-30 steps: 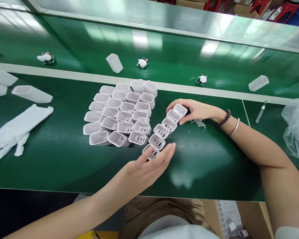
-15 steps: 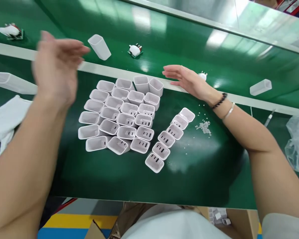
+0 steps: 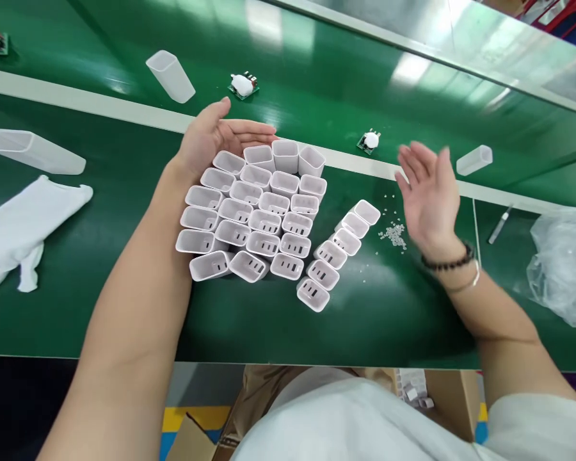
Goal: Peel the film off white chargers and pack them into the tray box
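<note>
Several white plastic charger housings (image 3: pixel 264 223) with slots in their floors stand upright in a tight block on the green table. My left hand (image 3: pixel 221 136) curves around the block's far left corner, fingers stretched along its back and forearm along its left side. It appears to touch the housings without gripping one. To the right, a slanted row of similar housings (image 3: pixel 331 255) stands apart. My right hand (image 3: pixel 427 192) is raised beyond a small pile of clear bits (image 3: pixel 393 235), palm turned inward and fingers apart, holding nothing.
Small circuit boards (image 3: pixel 244 84) and single housings (image 3: pixel 171 77) lie on the raised green strip behind. A white glove (image 3: pixel 33 227) and another housing (image 3: pixel 34 152) are at left. At right are a pen-like tool (image 3: pixel 500 225) and a clear plastic bag (image 3: pixel 564 269). Below the edge stands a cardboard box (image 3: pixel 454 406).
My left hand has come right and down against the block of housings. My right hand has moved right, away from the block, turning its palm inward. The camera view has shifted.
</note>
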`<state>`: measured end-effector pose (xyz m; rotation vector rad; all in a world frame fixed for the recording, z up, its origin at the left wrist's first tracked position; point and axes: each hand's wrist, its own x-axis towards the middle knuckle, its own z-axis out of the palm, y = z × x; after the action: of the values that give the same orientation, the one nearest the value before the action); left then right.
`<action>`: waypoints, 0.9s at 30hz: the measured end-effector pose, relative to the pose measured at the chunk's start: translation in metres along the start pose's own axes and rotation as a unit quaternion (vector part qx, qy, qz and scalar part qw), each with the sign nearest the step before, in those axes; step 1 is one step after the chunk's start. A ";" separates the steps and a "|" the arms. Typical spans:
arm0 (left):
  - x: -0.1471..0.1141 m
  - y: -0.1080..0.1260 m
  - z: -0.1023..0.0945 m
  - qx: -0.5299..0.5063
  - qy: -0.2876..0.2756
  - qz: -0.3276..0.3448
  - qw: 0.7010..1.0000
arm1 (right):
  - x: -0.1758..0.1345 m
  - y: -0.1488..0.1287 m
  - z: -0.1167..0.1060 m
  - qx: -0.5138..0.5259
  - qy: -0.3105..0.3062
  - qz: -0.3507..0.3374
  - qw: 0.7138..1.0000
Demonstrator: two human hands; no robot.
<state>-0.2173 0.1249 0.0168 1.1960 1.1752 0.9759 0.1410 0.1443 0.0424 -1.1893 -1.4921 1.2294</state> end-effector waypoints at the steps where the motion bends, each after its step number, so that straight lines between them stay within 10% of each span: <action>1: 0.004 0.001 -0.001 0.003 -0.022 -0.007 1.000 | -0.027 0.004 -0.006 -0.021 0.045 -0.008 0.999; 8: 0.030 0.008 0.011 0.045 -0.174 0.010 0.984 | -0.105 0.039 0.031 -0.109 0.064 -0.012 0.992; 18: 0.014 0.008 0.028 0.121 -0.214 0.048 0.968 | -0.039 0.029 0.038 -0.066 0.050 -0.068 0.994; 23: 0.017 0.014 0.034 -0.027 -0.191 -0.014 0.981 | 0.047 0.021 0.031 -0.018 -0.185 -0.061 0.981; 27: 0.011 0.017 0.039 -0.110 -0.218 -0.104 0.964 | 0.062 0.025 0.041 0.025 -0.229 -0.029 0.973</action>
<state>-0.1763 0.1315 0.0313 1.0189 0.7978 0.6233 0.0929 0.1993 0.0137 -0.8544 -1.7984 1.5633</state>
